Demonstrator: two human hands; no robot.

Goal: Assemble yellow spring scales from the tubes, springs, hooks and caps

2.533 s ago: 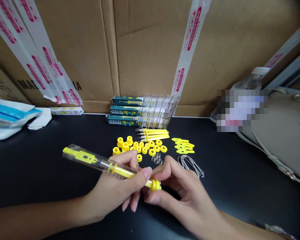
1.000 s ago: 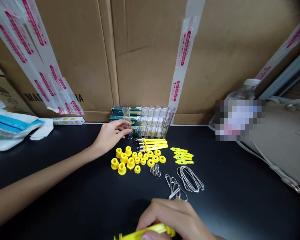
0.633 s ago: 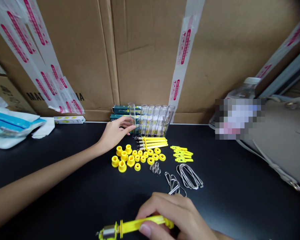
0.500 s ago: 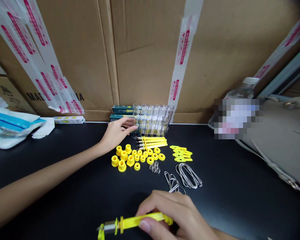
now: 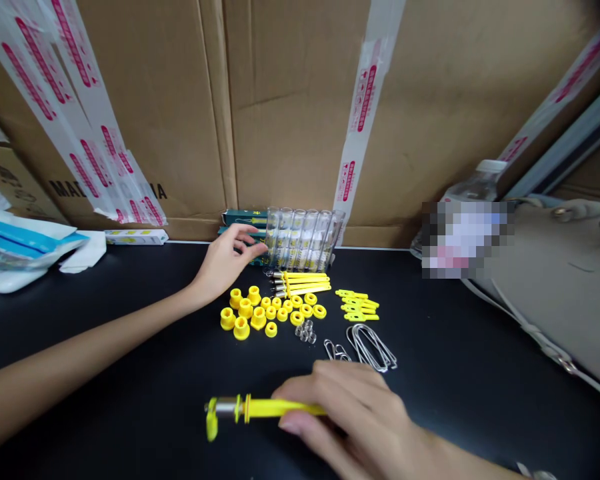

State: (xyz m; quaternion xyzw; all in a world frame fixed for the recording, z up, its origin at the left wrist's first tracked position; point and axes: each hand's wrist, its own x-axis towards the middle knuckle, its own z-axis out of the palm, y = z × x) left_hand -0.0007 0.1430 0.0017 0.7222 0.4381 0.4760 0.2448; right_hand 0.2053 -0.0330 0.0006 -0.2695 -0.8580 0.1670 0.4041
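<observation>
My right hand [image 5: 360, 417] is closed around a yellow rod [image 5: 263, 409] above the front of the table. The rod's left end carries a metal cylinder [image 5: 225, 407] and a small yellow tab [image 5: 211, 425] hanging down. My left hand [image 5: 225, 263] reaches to a row of clear tubes [image 5: 305, 237] standing upright at the back. Its thumb and fingers are apart, with the fingertips beside the leftmost tube; whether they touch it I cannot tell. In front of the tubes lie several yellow rods with metal ends [image 5: 305, 283].
Yellow flanged caps [image 5: 241, 328], yellow rings [image 5: 319, 311], small clear rings [image 5: 305, 332], flat yellow tabs [image 5: 360, 307] and bent wire hooks [image 5: 373, 348] lie mid-table. Green boxes [image 5: 245, 217] stand behind the tubes. A bottle [image 5: 473, 183] and a grey bag [image 5: 570, 280] stand right; cardboard [image 5: 290, 133] backs the table.
My right hand has lifted the yellow rod slightly away from me, and the rod lies more level. My left hand's fingers have drawn back a little left from the tubes.
</observation>
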